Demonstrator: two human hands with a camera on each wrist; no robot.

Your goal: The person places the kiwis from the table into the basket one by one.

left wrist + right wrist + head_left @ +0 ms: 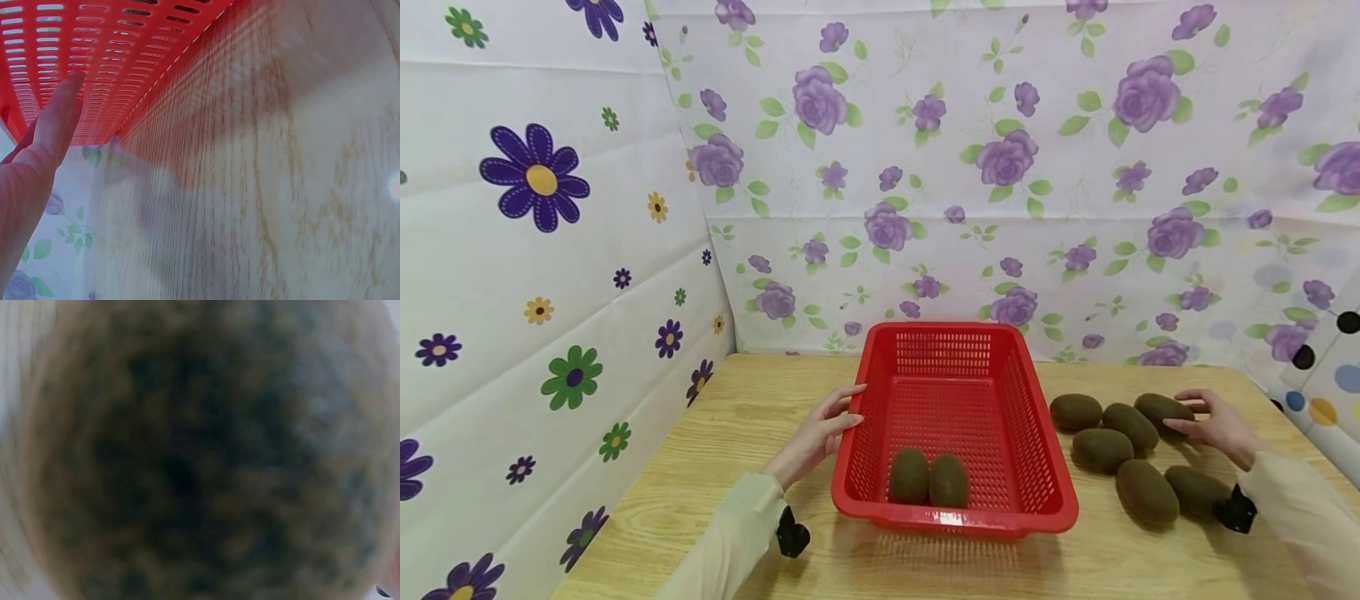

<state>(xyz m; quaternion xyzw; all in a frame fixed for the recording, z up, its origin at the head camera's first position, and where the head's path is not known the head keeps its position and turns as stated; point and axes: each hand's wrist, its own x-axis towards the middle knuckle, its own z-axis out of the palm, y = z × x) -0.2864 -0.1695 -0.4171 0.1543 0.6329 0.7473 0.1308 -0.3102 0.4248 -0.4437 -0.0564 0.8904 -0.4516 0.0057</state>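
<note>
A red plastic basket [943, 525] with slotted walls stands in the middle of the table, two brown kiwis [909, 476] side by side at its near end. My left hand [816, 433] is at the basket's left side. In the left wrist view its fairly straight fingers [57, 115] lie against the slotted wall. On the right, my right hand [1213, 427] has thumb and fingers on either side of the right end of a kiwi [1156, 412], which lies at the back of a group. A blurred kiwi [206, 450] fills the right wrist view, hiding the right fingers there.
Several more kiwis [1102, 451] lie close together between the basket and my right hand, some near my right wrist. The table [760, 417] has a light wood grain. Flowered cloth [925, 167] hangs behind it, with more cloth [572, 292] along the left.
</note>
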